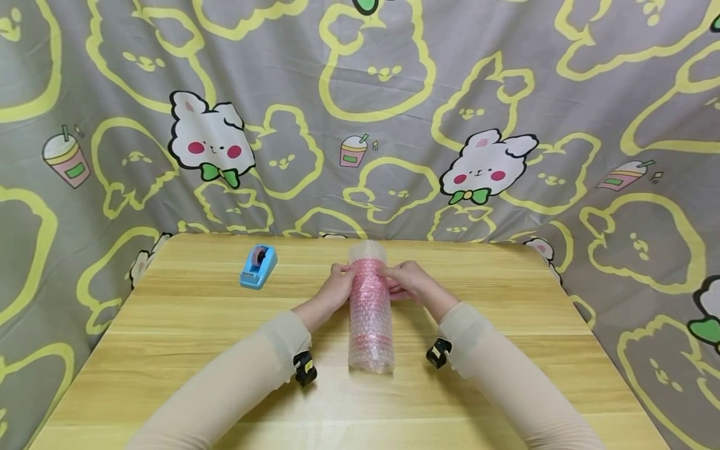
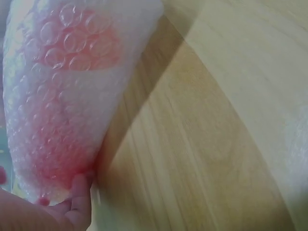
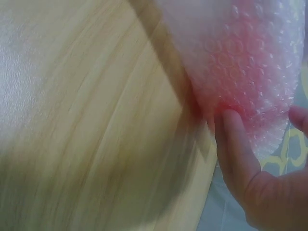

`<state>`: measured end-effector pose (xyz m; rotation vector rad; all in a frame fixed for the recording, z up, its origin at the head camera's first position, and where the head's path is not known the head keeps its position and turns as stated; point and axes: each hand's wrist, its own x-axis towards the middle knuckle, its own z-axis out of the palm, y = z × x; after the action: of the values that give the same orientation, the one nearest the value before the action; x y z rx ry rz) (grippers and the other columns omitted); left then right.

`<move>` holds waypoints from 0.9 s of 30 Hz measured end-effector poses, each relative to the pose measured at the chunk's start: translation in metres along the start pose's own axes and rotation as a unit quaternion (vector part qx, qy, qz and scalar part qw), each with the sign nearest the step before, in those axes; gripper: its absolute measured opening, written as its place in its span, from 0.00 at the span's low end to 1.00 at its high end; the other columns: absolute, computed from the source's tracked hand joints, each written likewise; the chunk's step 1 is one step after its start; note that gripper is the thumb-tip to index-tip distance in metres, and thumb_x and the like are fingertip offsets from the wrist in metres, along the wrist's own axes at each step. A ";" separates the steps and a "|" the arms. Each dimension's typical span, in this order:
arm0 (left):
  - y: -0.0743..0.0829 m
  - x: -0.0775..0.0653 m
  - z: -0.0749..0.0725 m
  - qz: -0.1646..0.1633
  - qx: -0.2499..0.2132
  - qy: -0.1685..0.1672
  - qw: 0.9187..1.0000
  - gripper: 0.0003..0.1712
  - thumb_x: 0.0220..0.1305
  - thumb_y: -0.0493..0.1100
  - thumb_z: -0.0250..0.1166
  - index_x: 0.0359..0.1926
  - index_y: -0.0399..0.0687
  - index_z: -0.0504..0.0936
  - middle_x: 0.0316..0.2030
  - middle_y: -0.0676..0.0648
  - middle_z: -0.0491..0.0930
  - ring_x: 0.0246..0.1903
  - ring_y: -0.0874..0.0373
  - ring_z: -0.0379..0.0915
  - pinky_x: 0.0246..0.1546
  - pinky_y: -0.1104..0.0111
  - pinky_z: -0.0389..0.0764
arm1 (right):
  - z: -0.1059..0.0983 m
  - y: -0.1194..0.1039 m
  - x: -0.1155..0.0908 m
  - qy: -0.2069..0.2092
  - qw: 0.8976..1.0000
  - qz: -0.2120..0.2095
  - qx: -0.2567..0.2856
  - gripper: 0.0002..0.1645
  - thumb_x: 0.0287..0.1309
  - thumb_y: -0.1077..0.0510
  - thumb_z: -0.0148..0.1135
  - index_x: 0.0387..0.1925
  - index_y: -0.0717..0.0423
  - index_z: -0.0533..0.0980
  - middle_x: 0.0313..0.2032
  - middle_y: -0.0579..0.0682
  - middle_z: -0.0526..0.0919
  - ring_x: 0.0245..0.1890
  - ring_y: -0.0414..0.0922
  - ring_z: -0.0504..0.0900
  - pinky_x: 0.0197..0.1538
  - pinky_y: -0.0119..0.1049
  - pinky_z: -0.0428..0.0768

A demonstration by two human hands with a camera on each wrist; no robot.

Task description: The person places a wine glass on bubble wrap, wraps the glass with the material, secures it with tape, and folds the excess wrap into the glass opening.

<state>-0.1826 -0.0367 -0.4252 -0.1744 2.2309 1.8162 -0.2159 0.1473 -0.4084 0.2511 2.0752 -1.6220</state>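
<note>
A long bundle of bubble wrap [image 1: 371, 312] lies lengthwise at the middle of the table, with something pink-red showing through its layers. Its contents are blurred by the bubbles. My left hand [image 1: 337, 285] holds the bundle's left side near the far end. On the opposite side, my right hand [image 1: 412, 280] grips it with the thumb on top and the fingers low against the wrap. In the left wrist view, fingers [image 2: 82, 195] touch the lower side of the bubble wrap [image 2: 72, 86]. Fingers [image 3: 236, 139] press against the bubble wrap [image 3: 240, 62] in the right wrist view too.
A blue tape dispenser [image 1: 259, 267] with a roll of tape stands at the back left of the wooden table [image 1: 225, 350]. Behind the table and along its sides hangs a grey curtain [image 1: 298, 81] with yellow outlines and cartoon rabbits.
</note>
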 end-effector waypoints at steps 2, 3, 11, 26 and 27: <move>-0.001 0.001 -0.001 -0.006 -0.015 -0.009 1.000 0.23 0.78 0.48 0.46 0.64 0.38 0.60 0.56 0.30 0.71 0.49 0.46 0.75 0.45 0.61 0.80 | 0.000 0.000 0.001 0.001 1.000 0.008 0.001 0.17 0.64 0.51 0.65 0.36 0.61 0.71 0.26 0.53 0.80 0.24 0.43 0.81 0.35 0.37 0.87; -0.001 0.001 -0.001 -0.007 -0.013 -0.010 1.000 0.23 0.78 0.47 0.45 0.65 0.39 0.60 0.56 0.31 0.72 0.48 0.47 0.75 0.43 0.63 0.80 | 0.000 0.001 0.001 0.001 1.000 0.011 0.001 0.17 0.64 0.51 0.65 0.37 0.61 0.71 0.26 0.53 0.79 0.24 0.43 0.81 0.34 0.37 0.87; -0.004 -0.002 -0.004 0.001 -0.008 -0.008 1.000 0.23 0.78 0.43 0.48 0.67 0.38 0.59 0.61 0.29 0.68 0.55 0.43 0.74 0.54 0.57 0.78 | 0.001 0.003 0.003 -0.001 1.000 0.012 0.018 0.21 0.62 0.53 0.62 0.47 0.65 0.70 0.28 0.55 0.81 0.25 0.44 0.81 0.36 0.37 0.87; -0.007 -0.001 -0.010 -0.012 -0.010 -0.013 1.000 0.24 0.76 0.47 0.56 0.56 0.26 0.74 0.49 0.35 0.78 0.44 0.51 0.78 0.51 0.58 0.82 | 0.000 0.009 0.005 -0.024 0.998 0.025 0.050 0.17 0.58 0.54 0.58 0.42 0.65 0.71 0.28 0.56 0.81 0.26 0.46 0.81 0.35 0.36 0.86; -0.007 0.000 -0.010 -0.013 -0.015 -0.012 1.000 0.24 0.76 0.47 0.57 0.56 0.26 0.74 0.49 0.35 0.78 0.43 0.51 0.79 0.50 0.59 0.82 | 0.000 0.010 0.006 -0.026 0.998 0.026 0.052 0.18 0.58 0.54 0.57 0.42 0.66 0.71 0.28 0.56 0.81 0.26 0.46 0.82 0.36 0.36 0.86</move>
<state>-0.1815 -0.0480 -0.4301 -0.1859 2.1771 1.8287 -0.2167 0.1491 -0.4196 0.2929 1.9329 -1.6903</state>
